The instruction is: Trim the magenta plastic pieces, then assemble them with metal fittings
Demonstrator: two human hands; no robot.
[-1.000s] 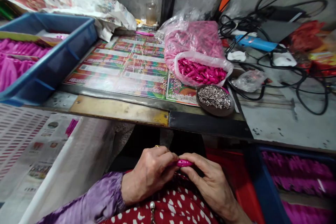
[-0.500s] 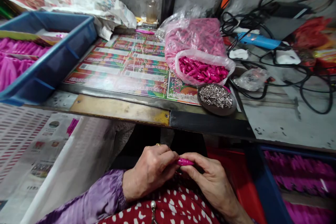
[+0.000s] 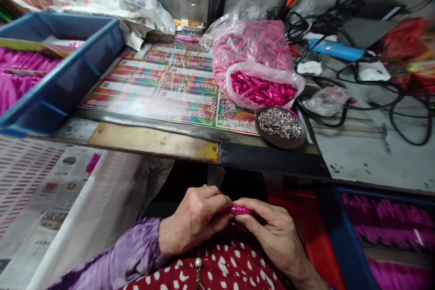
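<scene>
My left hand (image 3: 199,215) and my right hand (image 3: 267,224) meet over my lap, each closed on one end of a small pink plastic piece (image 3: 240,210). Its middle shows between my fingertips, glossy with small dark holes; the left end is hidden in my left fingers. On the table in front, an open plastic bag (image 3: 251,50) holds many similar pink pieces (image 3: 261,89). Beside it at the table's edge sits a dark round dish (image 3: 294,142) of small shiny metal pins (image 3: 280,122).
A blue tray (image 3: 84,61) with rows of pink pieces stands at left on the table. Black cables (image 3: 340,77) and a blue tool (image 3: 335,50) lie at right. Below are a white basket (image 3: 20,181) with newspaper and another blue tray (image 3: 335,226) of pink pieces.
Both hands stay in nearly the same place with the pink piece. It appears slightly turned, its holes showing more plainly. The view has shifted a little.
</scene>
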